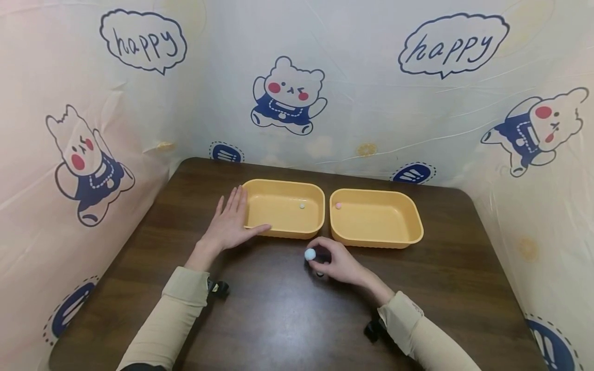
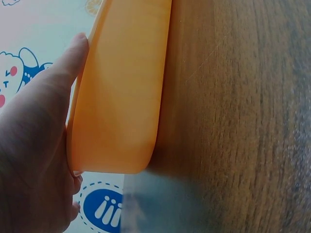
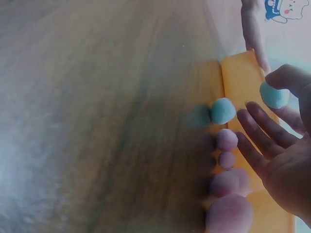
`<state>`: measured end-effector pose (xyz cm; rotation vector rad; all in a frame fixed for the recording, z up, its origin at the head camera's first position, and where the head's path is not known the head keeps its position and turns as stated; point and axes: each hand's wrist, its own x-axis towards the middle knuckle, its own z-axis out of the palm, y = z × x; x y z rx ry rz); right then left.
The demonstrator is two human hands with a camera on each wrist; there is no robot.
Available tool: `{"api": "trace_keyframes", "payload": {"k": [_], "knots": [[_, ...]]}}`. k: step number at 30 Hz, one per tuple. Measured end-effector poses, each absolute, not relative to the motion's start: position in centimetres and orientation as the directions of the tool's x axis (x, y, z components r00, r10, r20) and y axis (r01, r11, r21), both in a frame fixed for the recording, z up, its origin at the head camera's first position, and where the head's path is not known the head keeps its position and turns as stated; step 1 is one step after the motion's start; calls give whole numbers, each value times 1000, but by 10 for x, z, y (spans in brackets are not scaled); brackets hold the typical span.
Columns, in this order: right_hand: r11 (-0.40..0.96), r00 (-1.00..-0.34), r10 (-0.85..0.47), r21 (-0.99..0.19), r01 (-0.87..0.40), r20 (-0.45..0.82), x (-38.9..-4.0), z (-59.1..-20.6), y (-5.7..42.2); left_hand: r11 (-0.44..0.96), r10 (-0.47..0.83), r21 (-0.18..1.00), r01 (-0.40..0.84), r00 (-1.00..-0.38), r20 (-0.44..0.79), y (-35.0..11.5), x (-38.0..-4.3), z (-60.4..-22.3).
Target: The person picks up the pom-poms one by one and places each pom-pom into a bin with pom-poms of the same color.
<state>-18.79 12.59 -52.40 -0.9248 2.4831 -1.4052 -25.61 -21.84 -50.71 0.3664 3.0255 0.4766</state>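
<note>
My right hand [image 1: 341, 264] pinches a light blue pom-pom ball [image 1: 310, 254] between thumb and index finger, just in front of the boxes. In the right wrist view its other fingers stay spread near a second teal ball [image 3: 223, 111] and several pink balls [image 3: 230, 213] in a row on the table; the head view mostly hides these. My left hand [image 1: 228, 221] rests on the left yellow box [image 1: 287, 234], fingers along its left end and thumb across the front rim. Inside that box lies a small pale ball [image 1: 302, 206]. A small pink ball [image 1: 338, 205] lies in the right yellow box [image 1: 378, 242].
The two boxes stand side by side with a narrow gap, toward the back of the dark wooden table [image 1: 278, 319]. A printed curtain [image 1: 362, 103] encloses the table at the back and both sides.
</note>
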Motion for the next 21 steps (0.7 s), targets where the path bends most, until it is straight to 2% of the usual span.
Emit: {"api": "trace_keyframes", "payload": {"k": [10, 21], "knots": [[374, -806, -562, -812, -448, 185, -191, -507, 121, 924, 241, 310, 225, -970, -14, -218, -257, -508], [345, -832, -543, -873, -344, 113, -201, -486, 117, 919, 236, 328, 220, -972, -8, -219, -255, -506]]}}
